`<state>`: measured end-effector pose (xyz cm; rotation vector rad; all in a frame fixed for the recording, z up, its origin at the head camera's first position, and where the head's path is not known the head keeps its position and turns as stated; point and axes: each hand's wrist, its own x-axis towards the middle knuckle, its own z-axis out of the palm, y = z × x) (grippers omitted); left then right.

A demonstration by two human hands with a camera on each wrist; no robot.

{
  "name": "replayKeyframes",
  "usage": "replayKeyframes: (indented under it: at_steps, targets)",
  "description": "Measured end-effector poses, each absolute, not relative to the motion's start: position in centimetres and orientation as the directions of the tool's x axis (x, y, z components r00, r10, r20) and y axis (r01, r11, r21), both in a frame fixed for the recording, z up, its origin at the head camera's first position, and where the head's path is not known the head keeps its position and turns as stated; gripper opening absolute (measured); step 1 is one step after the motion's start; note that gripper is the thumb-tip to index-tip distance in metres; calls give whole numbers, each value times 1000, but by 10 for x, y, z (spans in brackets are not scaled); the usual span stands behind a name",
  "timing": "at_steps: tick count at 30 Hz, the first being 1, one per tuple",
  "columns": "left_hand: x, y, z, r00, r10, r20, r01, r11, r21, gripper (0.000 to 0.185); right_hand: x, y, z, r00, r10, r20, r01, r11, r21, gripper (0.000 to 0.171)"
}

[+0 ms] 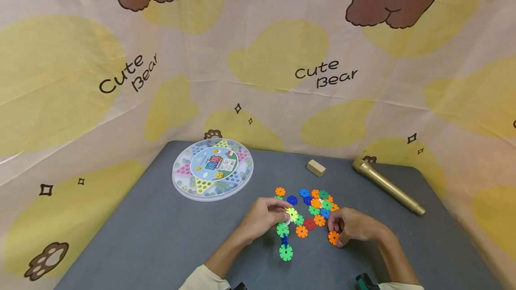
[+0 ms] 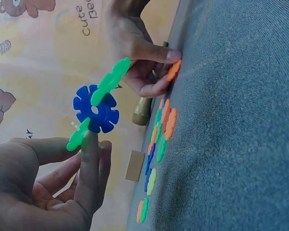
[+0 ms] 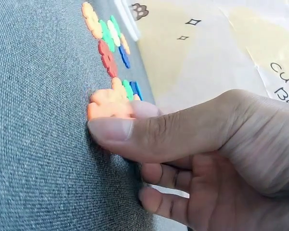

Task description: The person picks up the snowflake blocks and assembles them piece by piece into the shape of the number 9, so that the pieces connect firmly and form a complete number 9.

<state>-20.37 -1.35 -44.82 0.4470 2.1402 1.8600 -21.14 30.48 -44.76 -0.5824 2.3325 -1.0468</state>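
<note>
My left hand [image 1: 282, 216] pinches the top of a short chain of joined snowflake discs [image 1: 285, 236]: green, blue, then green, hanging toward me just above the grey table [image 1: 161, 236]. The left wrist view shows that hand [image 2: 89, 149] with its fingertips on the chain [image 2: 96, 109]. To the right, my right hand [image 1: 337, 234] pinches an orange disc [image 1: 333, 237] lying on the table. Close up, its thumb [image 3: 115, 130] presses on that orange disc [image 3: 108, 102]. Several loose coloured discs [image 1: 316, 205] lie flat between and beyond both hands.
A round clear game box [image 1: 212, 169] sits at the back left. A small wooden block [image 1: 316, 168] and a gold microphone [image 1: 387, 185] lie at the back right. A bear-print cloth [image 1: 258, 70] walls in the table on three sides.
</note>
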Motion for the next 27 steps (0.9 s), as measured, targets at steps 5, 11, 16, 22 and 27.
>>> replayKeyframes:
  at_steps: [5, 11, 16, 22, 27]
  targets:
    - [-203, -13, -448, -917, 399, -13, 47, 141, 989, 19, -213, 307, -448, -814, -530, -239, -187, 627, -756, 19]
    - [-202, -13, -446, -918, 396, -12, 48, 140, 989, 21, -215, 303, -446, -855, -490, -172, -182, 593, -784, 12]
    - [-201, -13, -446, -920, 391, -11, 53, 152, 987, 22, -216, 295, -443, -861, -497, -112, -207, 544, -813, 8]
    - [-201, -12, -447, -923, 384, -7, 69, 183, 981, 20, -214, 282, -442, -851, -520, -69, -181, 416, -891, 24]
    - [-201, -11, -447, -921, 391, 0, 81, 190, 978, 19, -212, 272, -443, -855, -519, -28, -187, 358, -915, 25]
